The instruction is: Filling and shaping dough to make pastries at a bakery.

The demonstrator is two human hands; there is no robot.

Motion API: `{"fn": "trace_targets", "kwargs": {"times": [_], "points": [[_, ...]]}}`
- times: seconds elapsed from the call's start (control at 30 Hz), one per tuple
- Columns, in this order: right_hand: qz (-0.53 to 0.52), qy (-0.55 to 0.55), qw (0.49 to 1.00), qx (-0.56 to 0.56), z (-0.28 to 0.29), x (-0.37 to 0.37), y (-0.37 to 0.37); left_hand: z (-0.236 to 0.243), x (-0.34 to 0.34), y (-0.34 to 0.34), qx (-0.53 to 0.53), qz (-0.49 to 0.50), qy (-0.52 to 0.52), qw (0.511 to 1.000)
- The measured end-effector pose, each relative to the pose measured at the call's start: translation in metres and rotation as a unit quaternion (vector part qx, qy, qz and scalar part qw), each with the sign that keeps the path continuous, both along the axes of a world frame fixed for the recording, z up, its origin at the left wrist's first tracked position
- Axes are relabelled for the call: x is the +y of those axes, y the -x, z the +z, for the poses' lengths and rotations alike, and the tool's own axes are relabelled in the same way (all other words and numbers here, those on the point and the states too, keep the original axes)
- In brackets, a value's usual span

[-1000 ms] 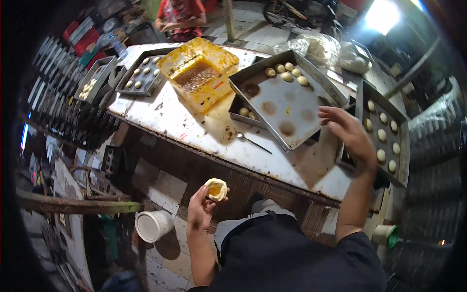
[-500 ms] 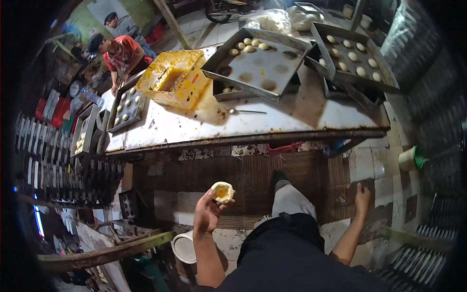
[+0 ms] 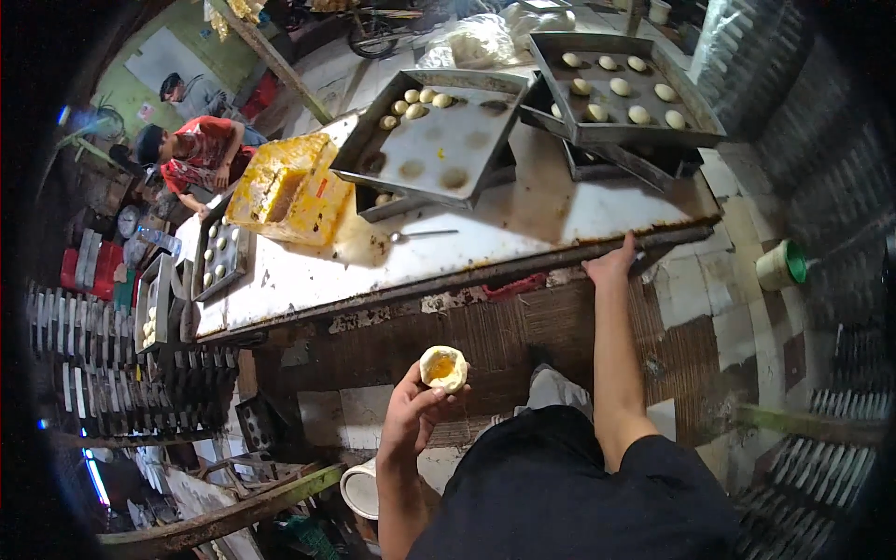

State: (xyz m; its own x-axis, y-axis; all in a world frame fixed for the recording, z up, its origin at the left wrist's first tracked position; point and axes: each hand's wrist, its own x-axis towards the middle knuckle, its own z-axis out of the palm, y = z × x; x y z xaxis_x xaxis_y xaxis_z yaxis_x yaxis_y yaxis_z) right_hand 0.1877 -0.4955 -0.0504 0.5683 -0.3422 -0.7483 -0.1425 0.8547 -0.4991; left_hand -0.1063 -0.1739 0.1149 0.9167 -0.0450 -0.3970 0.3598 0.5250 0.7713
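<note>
In my left hand [image 3: 415, 411] is a round of pale dough [image 3: 443, 369], hollowed like a cup, with orange-yellow filling showing inside. My fingers and thumb hold it from below and the side, above the floor in front of me. My right hand [image 3: 611, 263] reaches forward to the near edge of the white-topped table [image 3: 551, 241]. It touches that edge with thumb and a finger spread apart, and nothing is seen in it. A spoon [image 3: 425, 233] lies on the tabletop, close to a yellow tub [image 3: 317, 210] smeared with filling.
A metal tray [image 3: 439, 140] holding several dough balls sits on another at mid-table. More stacked trays [image 3: 695, 121] with dough balls stand at the right. Across the table's left end, a person in red [image 3: 201, 154] leans near a tray [image 3: 235, 266]. A green-lined bucket [image 3: 779, 266] stands right.
My right hand has moved up and forward from beside my body to the table edge. The left hand still holds the dough. The view has turned, so the table appears shifted left.
</note>
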Motion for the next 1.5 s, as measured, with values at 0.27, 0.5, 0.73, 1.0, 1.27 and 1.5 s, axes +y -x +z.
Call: {"fn": "trace_targets", "kwargs": {"times": [0.27, 0.5, 0.73, 1.0, 1.27, 1.5], "points": [[0.559, 0.254, 0.611, -0.5, 0.174, 0.058, 0.044, 0.016, -0.027, -0.084, -0.03, 0.002, -0.041, 0.999], [0.63, 0.143, 0.549, -0.529, 0.156, 0.099, 0.042, 0.05, -0.056, -0.115, -0.053, 0.028, -0.162, 0.985], [0.621, -0.074, 0.603, -0.495, 0.178, 0.126, 0.063, 0.061, -0.061, -0.086, -0.133, 0.108, -0.263, 0.949], [0.581, 0.273, 0.415, -0.645, 0.224, 0.161, 0.145, 0.03, -0.028, -0.02, -0.165, 0.306, -0.042, 0.937], [0.723, 0.094, 0.546, -0.412, 0.21, 0.229, 0.252, 0.028, 0.0, 0.098, -0.131, 0.359, -0.162, 0.91], [0.781, 0.13, 0.448, -0.415, 0.177, 0.262, 0.346, -0.018, 0.02, 0.214, -0.106, 0.425, -0.262, 0.86]]}}
